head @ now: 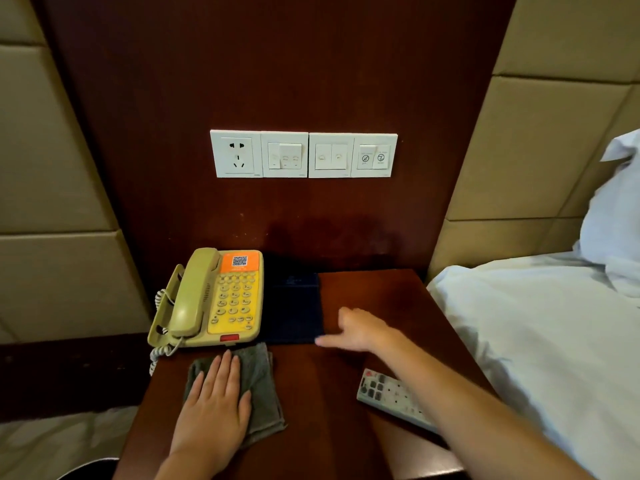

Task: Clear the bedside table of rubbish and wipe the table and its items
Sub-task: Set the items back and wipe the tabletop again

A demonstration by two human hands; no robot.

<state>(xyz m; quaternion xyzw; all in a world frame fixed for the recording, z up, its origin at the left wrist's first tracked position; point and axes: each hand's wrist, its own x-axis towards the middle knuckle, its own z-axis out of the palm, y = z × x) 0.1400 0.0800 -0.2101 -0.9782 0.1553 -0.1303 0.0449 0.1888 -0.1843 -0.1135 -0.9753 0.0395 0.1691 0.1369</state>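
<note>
A dark wooden bedside table [374, 292] carries a beige and yellow telephone [211, 299] at its back left. Beside the phone lies a dark blue folder [291, 306], flat on the table. My left hand [214, 407] presses flat, fingers straight, on a grey cloth [263, 386] near the front left. My right hand [356, 330] reaches across with fingers extended and touches the folder's front right corner; it looks blurred. A white remote control [388, 393] lies at the front right, partly hidden under my right forearm.
A white panel of a socket and switches [304, 154] is set in the wood wall above the table. A bed with white sheets [540, 334] and a pillow [613, 209] borders the table's right side. Padded beige wall panels [52, 188] flank the left.
</note>
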